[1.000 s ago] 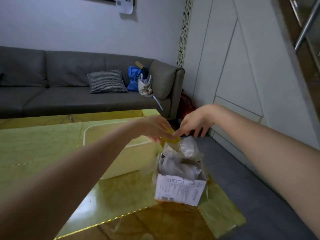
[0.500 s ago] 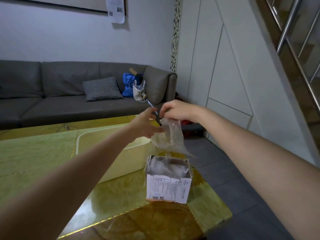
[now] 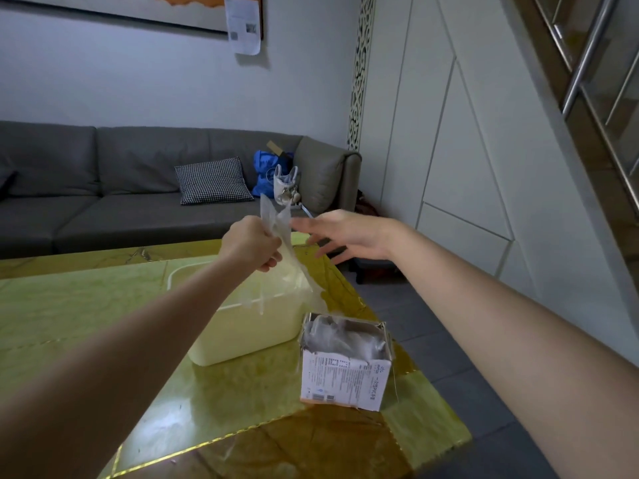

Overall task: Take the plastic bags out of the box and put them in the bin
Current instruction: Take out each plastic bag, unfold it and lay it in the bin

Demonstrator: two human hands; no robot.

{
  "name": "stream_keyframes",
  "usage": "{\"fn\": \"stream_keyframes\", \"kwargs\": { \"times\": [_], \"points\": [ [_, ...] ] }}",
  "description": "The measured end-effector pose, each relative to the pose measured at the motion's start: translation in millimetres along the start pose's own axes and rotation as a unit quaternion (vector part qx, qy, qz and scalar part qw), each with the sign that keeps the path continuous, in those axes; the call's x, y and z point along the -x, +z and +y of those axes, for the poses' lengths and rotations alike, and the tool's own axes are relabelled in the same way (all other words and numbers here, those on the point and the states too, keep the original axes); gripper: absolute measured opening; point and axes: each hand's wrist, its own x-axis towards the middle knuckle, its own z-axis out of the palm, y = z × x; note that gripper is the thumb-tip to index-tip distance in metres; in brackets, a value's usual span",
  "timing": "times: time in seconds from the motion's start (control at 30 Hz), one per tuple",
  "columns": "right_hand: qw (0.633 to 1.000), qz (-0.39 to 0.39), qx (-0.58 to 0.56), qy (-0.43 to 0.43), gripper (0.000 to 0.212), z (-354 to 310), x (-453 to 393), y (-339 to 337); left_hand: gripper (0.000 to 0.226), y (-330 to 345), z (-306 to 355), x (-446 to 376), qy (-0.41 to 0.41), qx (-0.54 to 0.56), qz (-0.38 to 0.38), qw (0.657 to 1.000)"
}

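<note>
The left hand (image 3: 250, 244) now alone grips a clear plastic bag (image 3: 281, 236) above the bin (image 3: 249, 326); the right hand (image 3: 349, 235) has let go, fingers spread (more bags fill the box (image 3: 345, 378), near right).

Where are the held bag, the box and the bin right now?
bag (image 3: 276, 223): head view, on the clear film just above the left hand's grip.
box (image 3: 344, 378): head view, on its printed front face.
bin (image 3: 249, 331): head view, on its pale front wall.
</note>
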Motion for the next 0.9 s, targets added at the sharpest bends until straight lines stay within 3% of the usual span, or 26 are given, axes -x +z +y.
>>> {"fn": "stream_keyframes", "kwargs": {
  "times": [0.13,0.27,0.37,0.4,0.5,0.6,0.73,0.8,0.9],
  "points": [
    [0.998,0.03,0.054,-0.021,0.069,-9,-9,22,0.011,2,-5,-5,0.01,-0.148,0.051,0.988],
    [0.999,0.024,0.018,-0.021,0.064,-12,-17,34,0.008,-2,-9,-5,0.043,-0.253,0.082,0.963],
    [0.988,0.144,-0.041,-0.044,0.018,-10,-22,31,0.016,-5,-16,-9,0.039,-0.177,0.068,0.981],
    [0.979,0.195,-0.042,-0.038,0.011,-9,-23,30,0.018,-6,-18,-9,0.044,-0.153,0.06,0.985],
    [0.95,0.308,-0.027,-0.036,0.021,0,-29,24,0.027,-8,-23,-4,0.104,-0.172,0.054,0.978],
    [0.936,0.345,0.049,-0.046,0.022,6,-29,19,0.038,-10,-33,1,0.14,-0.22,0.067,0.963],
    [0.906,0.421,0.053,0.015,0.017,26,-35,-11,0.037,-29,-68,-5,0.047,-0.289,0.051,0.955],
    [0.887,0.455,0.065,0.044,0.018,31,-42,-23,0.034,-38,-80,-9,-0.01,-0.273,0.044,0.961],
    [0.883,0.455,0.106,0.04,0.022,20,-54,-18,0.038,-41,-72,-18,0.023,-0.168,0.067,0.983]
  ]
}}
